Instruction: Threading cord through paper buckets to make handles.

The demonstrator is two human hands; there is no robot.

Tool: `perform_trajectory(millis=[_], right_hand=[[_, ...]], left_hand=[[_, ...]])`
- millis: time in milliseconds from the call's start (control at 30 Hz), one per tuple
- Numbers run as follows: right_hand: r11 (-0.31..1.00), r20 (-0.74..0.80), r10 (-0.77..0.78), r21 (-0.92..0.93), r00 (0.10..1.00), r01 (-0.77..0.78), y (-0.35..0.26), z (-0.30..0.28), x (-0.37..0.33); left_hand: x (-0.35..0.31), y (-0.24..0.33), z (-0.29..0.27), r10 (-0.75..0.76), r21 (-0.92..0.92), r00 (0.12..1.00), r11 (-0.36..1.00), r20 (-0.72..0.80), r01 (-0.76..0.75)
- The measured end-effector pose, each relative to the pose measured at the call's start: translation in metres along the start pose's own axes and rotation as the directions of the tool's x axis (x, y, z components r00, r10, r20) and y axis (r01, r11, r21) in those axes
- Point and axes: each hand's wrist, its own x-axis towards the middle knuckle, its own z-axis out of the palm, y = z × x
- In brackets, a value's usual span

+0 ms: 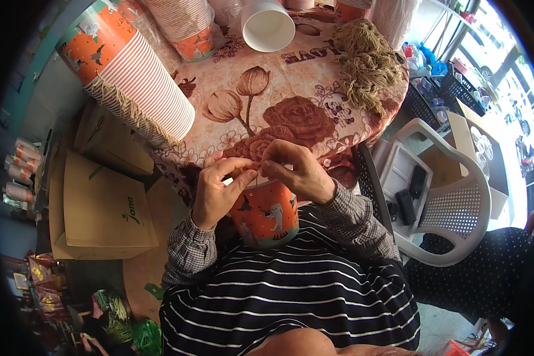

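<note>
An orange paper bucket (267,212) with dark and white printed figures and a green base rests against my lap at the table's near edge. Over its rim, my left hand (222,187) and my right hand (299,172) meet with thumbs and fingertips pinched together. Whatever lies between the fingertips is too small to make out. Much of the bucket's rim is hidden by the hands. A loose heap of tan cords (365,65) lies at the table's far right. To the left leans a tall nested stack of matching buckets (139,80), with tan cords hanging along its side.
A flowered cloth covers the round table (219,89). On its far side, a white bucket (269,29) lies with its mouth toward me, among more wrapped stacks. Cardboard boxes (104,207) stand at left. A white plastic chair (457,196) is at right, beside a person's dotted dark clothing (474,273).
</note>
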Motion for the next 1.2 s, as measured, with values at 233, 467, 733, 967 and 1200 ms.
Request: perform_trajectory(millis=[233, 467, 733, 967, 1200], right_hand=[[0.997, 0.002, -0.078, 0.005, 0.997, 0.078, 0.003, 0.002, -0.001], [0.939, -0.039, 0.040, 0.343, 0.998, -0.024, 0.012, 0.009, 0.001], [0.907, -0.092, 0.026, 0.422, 0.995, 0.015, 0.013, 0.012, 0.000], [0.915, -0.071, 0.039, 0.404, 0.997, -0.007, 0.013, 0.012, 0.002], [0.955, -0.060, -0.096, 0.275, 0.994, 0.109, 0.006, 0.011, 0.005]], left_hand=[[0.002, 0.003, 0.004, -0.028, -0.123, 0.999, 0.992, -0.039, 0.023], [-0.002, 0.003, 0.007, -0.020, -0.170, 0.998, 0.985, -0.067, 0.008], [-0.002, 0.005, 0.007, -0.043, -0.158, 0.997, 0.987, -0.059, 0.033], [-0.004, 0.004, 0.007, -0.063, -0.192, 0.996, 0.980, -0.060, 0.050], [0.000, 0.006, 0.001, -0.194, -0.249, 0.981, 0.950, -0.005, 0.187]])
